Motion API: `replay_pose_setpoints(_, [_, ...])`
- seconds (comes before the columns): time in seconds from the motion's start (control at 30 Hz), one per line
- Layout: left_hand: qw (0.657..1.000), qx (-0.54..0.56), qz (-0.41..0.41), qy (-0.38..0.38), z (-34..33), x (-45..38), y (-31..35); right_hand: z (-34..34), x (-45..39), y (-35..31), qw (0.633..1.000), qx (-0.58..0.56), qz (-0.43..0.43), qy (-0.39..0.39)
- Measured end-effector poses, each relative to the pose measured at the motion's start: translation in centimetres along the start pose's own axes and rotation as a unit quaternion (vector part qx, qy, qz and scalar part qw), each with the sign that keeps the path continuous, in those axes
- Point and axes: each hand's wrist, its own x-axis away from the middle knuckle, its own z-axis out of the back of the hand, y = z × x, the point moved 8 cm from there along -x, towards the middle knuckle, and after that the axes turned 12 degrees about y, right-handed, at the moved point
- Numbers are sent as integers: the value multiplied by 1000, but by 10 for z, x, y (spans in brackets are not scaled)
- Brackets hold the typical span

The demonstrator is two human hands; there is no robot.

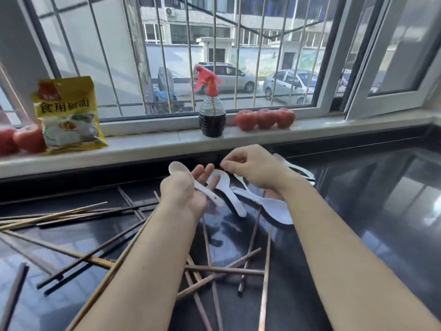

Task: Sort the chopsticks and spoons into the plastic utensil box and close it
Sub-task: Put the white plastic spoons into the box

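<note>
White spoon [191, 180] lies across the half-open left hand [183, 192], bowl past the fingertips toward the window, handle running back and right. Just right of those fingers lies a second spoon [226, 189], long axis alike, bowl far; the right hand [253, 170], fingers curled in a narrow pinch, is nearer. Chopsticks [102, 254] lie scattered nearer the body; no box shows.

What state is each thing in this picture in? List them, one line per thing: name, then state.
Left hand: holding a white spoon.
Right hand: fingers curled above the loose spoons; a grip cannot be told.
Loose spoons: lying on the counter.
Chopsticks: scattered, crossing each other.
Spray bottle: upright, part full of dark liquid.
Yellow bag: standing upright.
Window: slid partly open.
</note>
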Motion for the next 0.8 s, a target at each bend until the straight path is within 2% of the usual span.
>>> replay_pose_setpoints(0.03, [1000, -4, 11, 11, 0, 4, -5, 26, -7, 30, 988, 120, -13, 92])
replay_pose_setpoints(0.1, [999, -25, 32, 18, 0, 9, -16, 65, -4, 88, 918, 326, -69, 215])
replay_pose_setpoints(0.13, [998, -39, 45, 5, -3, 10, -21, 73, 1, 110, 896, 367, -103, 227])
replay_pose_setpoints(0.17, [997, -47, 63, -12, -4, 13, -28, 74, 6, 129, 889, 385, -130, 212])
replay_pose_setpoints(0.27, [991, -67, 107, -42, -6, 19, -44, 65, 9, 154, 884, 408, -164, 156])
replay_pose_setpoints(0.67, [992, -63, 108, -21, 4, 26, -49, 51, 10, 134, 885, 420, -147, 140])
replay_pose_setpoints(0.8, [990, -39, 128, -31, 5, 36, -52, 51, 9, 135, 897, 391, -165, 125])
